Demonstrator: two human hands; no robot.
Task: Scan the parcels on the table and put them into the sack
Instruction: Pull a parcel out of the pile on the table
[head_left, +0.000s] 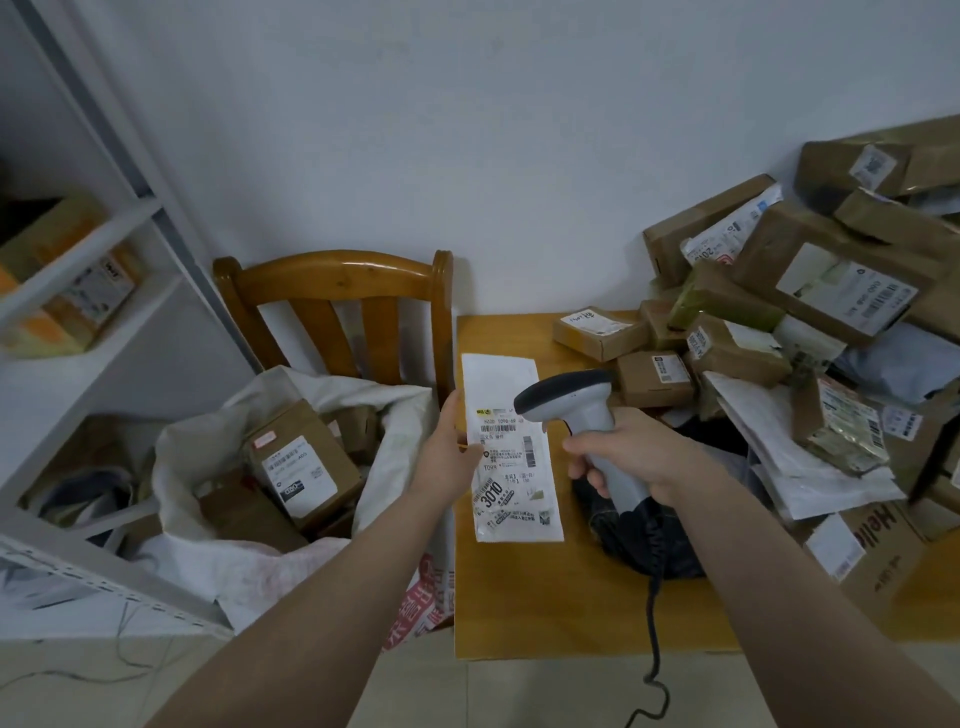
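Ok, left hand (451, 453) pinches the left edge of a flat white parcel (511, 467), label side up, over the near-left part of the wooden table (545, 597). The right hand (626, 457) is wrapped round the handle of the grey scanner (576, 410), head just beside the label. White sack (249, 556) stands open left of the table, by a wooden chair (337, 280), with a labelled brown box (304, 467) inside; pile of parcels (831, 280) is heaped on the table's right side against the wall, black cable (655, 623) dropping off the front edge.
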